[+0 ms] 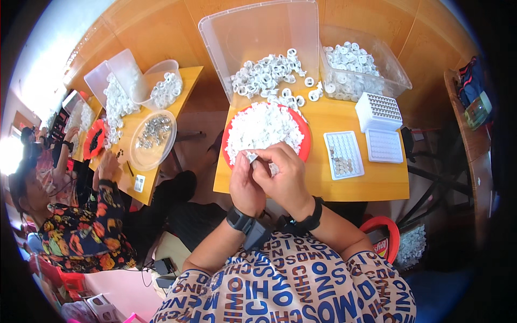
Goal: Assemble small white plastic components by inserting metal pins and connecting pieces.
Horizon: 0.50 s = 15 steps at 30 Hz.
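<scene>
Left hand (245, 185) and right hand (284, 175), together, pinch what looks like a small white plastic piece (251, 156) above the red tray (305, 144) at the worktop's near edge; loosened fingers could drop it.

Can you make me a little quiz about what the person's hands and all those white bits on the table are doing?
1. True or false: both hands pinch one small white piece together.
2. What lies heaped on the red plate? A) small white pieces B) metal screws C) coins
3. Which side of the red plate is the white grid tray on, the person's left or right?

Key:
1. True: left hand and right hand meet on it above the plate's near edge.
2. A.
3. Right.
</scene>
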### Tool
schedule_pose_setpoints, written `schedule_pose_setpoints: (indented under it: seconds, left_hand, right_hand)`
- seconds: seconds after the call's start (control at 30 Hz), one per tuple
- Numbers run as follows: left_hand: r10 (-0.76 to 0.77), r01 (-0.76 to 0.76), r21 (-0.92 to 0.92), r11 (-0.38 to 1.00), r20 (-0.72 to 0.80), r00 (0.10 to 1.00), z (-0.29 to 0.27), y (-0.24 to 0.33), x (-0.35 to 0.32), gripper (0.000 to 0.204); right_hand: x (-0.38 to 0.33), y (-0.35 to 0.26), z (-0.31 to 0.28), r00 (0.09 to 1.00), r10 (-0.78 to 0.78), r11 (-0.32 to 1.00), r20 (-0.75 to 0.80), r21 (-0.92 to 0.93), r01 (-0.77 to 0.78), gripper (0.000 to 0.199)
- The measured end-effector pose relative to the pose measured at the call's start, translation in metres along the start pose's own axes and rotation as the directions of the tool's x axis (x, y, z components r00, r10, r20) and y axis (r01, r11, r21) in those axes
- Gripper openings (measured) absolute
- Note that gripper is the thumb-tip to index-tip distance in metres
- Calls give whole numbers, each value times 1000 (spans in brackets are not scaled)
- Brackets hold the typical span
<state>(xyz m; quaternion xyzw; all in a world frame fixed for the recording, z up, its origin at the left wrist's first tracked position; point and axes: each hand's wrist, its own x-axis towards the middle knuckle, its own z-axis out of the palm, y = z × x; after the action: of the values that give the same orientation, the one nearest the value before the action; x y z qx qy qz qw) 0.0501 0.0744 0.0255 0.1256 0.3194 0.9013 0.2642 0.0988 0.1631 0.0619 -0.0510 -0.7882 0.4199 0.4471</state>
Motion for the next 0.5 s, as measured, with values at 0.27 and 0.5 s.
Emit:
schedule_pose_setpoints:
  seconds: [0.27, 0.5]
  left_hand:
    - [144, -136, 230, 964, -16, 989, 29, 6, -5, 31]
    - [190, -186, 251, 950, 11, 982, 27, 6, -4, 30]
  right_hand:
    - [2, -6, -3, 995, -76, 997, -59, 22, 77, 21]
    - [3, -8, -4, 997, -71, 997, -25, 39, 72, 20]
